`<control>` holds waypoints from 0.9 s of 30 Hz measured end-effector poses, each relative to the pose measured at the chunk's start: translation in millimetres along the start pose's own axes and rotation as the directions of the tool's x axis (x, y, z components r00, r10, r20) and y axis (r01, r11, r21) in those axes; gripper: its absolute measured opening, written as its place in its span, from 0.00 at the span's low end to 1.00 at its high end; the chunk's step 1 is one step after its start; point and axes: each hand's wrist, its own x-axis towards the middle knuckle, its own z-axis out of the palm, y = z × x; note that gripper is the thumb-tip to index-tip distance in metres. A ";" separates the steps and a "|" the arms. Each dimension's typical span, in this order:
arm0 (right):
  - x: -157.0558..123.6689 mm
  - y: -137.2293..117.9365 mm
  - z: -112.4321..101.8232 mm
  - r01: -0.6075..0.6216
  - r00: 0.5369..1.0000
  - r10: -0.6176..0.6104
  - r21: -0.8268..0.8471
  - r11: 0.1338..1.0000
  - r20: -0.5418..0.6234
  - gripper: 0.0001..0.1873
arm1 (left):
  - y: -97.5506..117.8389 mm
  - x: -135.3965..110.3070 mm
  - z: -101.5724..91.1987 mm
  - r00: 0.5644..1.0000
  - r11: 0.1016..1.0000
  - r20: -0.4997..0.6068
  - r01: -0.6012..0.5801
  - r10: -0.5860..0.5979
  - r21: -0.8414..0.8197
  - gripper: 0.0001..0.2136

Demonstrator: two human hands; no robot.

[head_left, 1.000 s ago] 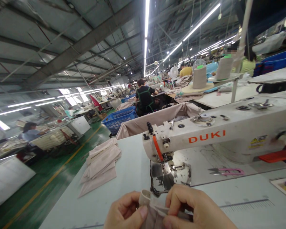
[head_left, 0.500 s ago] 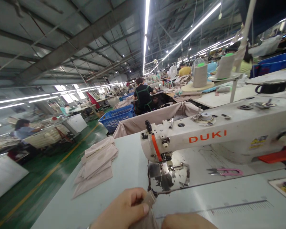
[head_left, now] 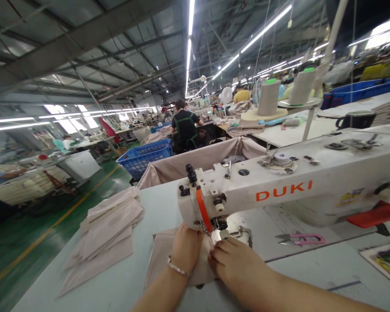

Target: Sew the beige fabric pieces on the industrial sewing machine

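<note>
A beige fabric piece (head_left: 160, 253) lies flat on the table under the head of a white sewing machine (head_left: 240, 186). My left hand (head_left: 186, 245), with a bracelet at the wrist, rests on this fabric left of the needle; its fingertips are hidden behind the machine head. Just right of the needle, my right hand (head_left: 232, 268) has its fingers curled together on the fabric at the presser foot. Pink-handled thread snips (head_left: 302, 238) lie on the machine bed to the right of my hands.
A stack of beige fabric pieces (head_left: 107, 234) lies on the table's left side. Beyond the table are a cloth-lined bin (head_left: 169, 169), a blue basket (head_left: 146, 156) and a seated co-worker (head_left: 185, 125). Thread cones (head_left: 269, 99) and a dark mug (head_left: 357, 120) stand behind the machine.
Both hands have moved forward from the table's near edge to the needle. The fabric my left hand pinched now lies spread under the machine head. The view has shifted slightly right.
</note>
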 end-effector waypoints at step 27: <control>-20.0 -2.3 22.2 0.068 0.915 -0.087 -0.060 0.996 -0.394 0.04 | 2.7 -43.7 1.3 0.785 0.831 -0.273 -0.529 0.556 0.172 0.17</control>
